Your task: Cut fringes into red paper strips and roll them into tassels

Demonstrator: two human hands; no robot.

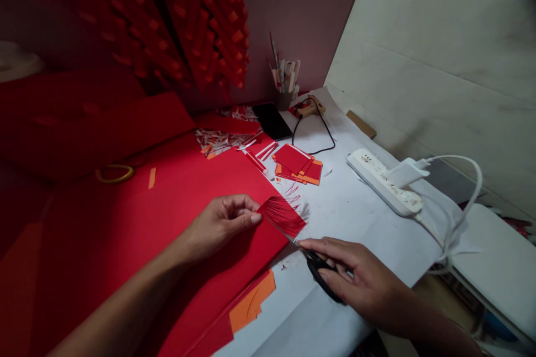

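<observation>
Between the thumb and fingers of my left hand [234, 216] is the edge of a small red paper piece [281, 213], cut into fine strips along one side. My right hand [352, 270] grips black-handled scissors [320, 270], and their blades lie against the lower edge of the fringed paper. Both hands are above a large red sheet [201, 284] spread on the table. Thin red slivers [293, 194] lie just beyond the fringe. A small stack of red and orange paper rectangles [298, 164] rests farther back on white paper.
A white power strip [383, 181] with a plugged-in charger [408, 172] stands at right. Behind are a dark phone [272, 121], a cup of pens [285, 100], a glue gun [312, 107] and paper scraps [221, 139]. A yellow ring-shaped handle [115, 173] lies at left; orange paper [253, 301] sits in front.
</observation>
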